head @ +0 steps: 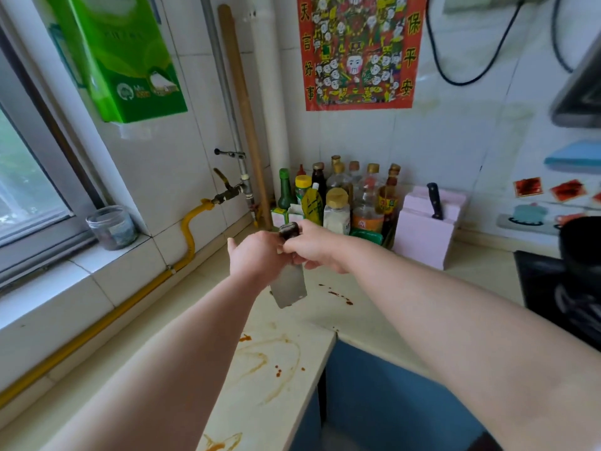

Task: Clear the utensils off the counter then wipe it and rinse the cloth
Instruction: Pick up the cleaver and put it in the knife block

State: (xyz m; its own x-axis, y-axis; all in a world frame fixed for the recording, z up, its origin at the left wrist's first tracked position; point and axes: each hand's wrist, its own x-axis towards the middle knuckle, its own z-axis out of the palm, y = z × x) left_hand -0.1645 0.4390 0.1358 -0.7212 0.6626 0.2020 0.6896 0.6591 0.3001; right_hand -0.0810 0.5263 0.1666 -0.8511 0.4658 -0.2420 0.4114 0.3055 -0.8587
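Open counter [294,364], crowded corner
Bottles [344,198] and knife block [422,234] bar my reach at the back; stove [549,288] on my right.

I work from one wide-angle view worn on the person's head, looking forward and down along the left forearm [182,353] and right forearm [455,314], which enter from the bottom edge and converge near mid-frame. It faces the tiled corner where the bottles [341,203] stand, with the window [29,177] at the left and the stove [559,288] at the right edge. The desk [286,369] lies close below, and wall lines lean at the sides.
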